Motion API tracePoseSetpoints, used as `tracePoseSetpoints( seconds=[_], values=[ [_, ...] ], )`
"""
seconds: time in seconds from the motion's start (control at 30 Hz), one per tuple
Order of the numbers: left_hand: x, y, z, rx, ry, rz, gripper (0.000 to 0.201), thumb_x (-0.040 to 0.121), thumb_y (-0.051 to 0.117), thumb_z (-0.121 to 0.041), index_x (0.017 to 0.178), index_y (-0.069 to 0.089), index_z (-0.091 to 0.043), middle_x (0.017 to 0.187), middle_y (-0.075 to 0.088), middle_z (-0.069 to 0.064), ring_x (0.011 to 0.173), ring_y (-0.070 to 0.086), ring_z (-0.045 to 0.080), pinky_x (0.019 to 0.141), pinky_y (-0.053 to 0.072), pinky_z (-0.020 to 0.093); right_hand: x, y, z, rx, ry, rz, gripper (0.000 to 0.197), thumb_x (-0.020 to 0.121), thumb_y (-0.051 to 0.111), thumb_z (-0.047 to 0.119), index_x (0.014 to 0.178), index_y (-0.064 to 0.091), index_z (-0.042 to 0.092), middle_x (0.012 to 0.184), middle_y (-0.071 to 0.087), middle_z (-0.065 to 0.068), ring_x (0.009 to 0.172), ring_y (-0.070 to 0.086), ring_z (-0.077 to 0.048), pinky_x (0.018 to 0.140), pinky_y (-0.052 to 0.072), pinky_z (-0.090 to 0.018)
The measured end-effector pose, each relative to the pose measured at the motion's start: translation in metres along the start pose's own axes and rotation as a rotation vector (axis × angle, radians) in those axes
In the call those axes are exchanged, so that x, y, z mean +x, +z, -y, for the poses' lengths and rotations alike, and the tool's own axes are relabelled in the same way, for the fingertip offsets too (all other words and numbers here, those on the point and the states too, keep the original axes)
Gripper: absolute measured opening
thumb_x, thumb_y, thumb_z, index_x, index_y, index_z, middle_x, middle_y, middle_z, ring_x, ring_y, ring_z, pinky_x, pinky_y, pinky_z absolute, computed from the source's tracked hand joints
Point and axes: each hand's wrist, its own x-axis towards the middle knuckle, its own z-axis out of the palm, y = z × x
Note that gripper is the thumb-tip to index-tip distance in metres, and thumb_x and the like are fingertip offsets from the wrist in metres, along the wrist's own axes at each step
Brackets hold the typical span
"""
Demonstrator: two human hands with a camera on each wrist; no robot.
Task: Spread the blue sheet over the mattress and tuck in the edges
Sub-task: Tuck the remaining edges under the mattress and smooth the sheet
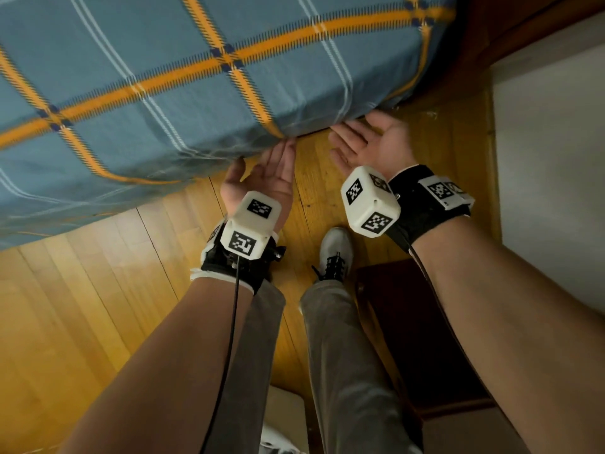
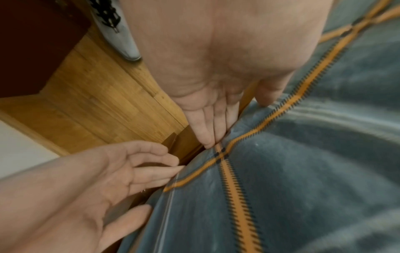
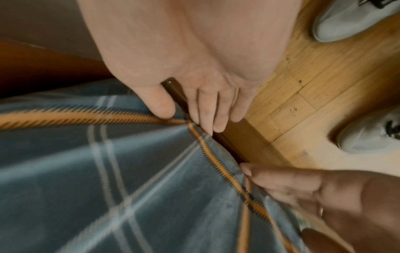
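The blue plaid sheet [image 1: 163,77] with orange stripes covers the mattress and hangs down its near side. My left hand [image 1: 265,155] is palm up at the sheet's lower edge, straight fingers pointing into the gap under the mattress. My right hand [image 1: 353,126] lies palm up just to its right, near the bed's corner. In the left wrist view the left hand [image 2: 236,123] presses straight fingers against the sheet [image 2: 303,171] at the frame, thumb on the cloth. In the right wrist view the right hand [image 3: 190,119] touches the sheet [image 3: 108,171] the same way.
A dark wooden bed rail [image 3: 233,142] runs under the sheet's edge. Light wooden floor [image 1: 98,290] lies below. A dark brown cabinet [image 1: 409,322] stands by my right leg, and a white wall [image 1: 556,158] is at the right. My grey shoe [image 1: 335,250] is under the hands.
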Motion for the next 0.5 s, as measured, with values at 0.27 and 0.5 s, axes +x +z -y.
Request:
tracePoseSetpoints(
  seconds=[0.27, 0.5],
  values=[
    [-0.023, 0.005, -0.009, 0.175, -0.017, -0.006, 0.059, 0.096, 0.034, -0.036, 0.143, 0.038, -0.001, 0.136, 0.053, 0.024, 0.129, 0.049, 0.037, 0.114, 0.032, 0.046, -0.017, 0.007, 0.000, -0.093, 0.024, -0.037, 0.050, 0.096, 0.041, 0.043, 0.137, 0.052, 0.016, 0.129, 0.062, -0.007, 0.118, 0.056, -0.025, 0.096, 0.045, -0.040],
    [-0.139, 0.048, -0.040, 0.486, -0.079, -0.154, 0.046, 0.096, 0.041, -0.034, 0.129, 0.054, -0.005, 0.129, 0.058, 0.020, 0.112, 0.059, 0.036, 0.100, 0.042, 0.046, -0.120, 0.050, 0.016, -0.471, 0.122, -0.174, 0.038, 0.100, 0.046, 0.031, 0.131, 0.053, 0.010, 0.126, 0.062, -0.007, 0.115, 0.058, -0.025, 0.075, 0.049, -0.034]
  ],
)
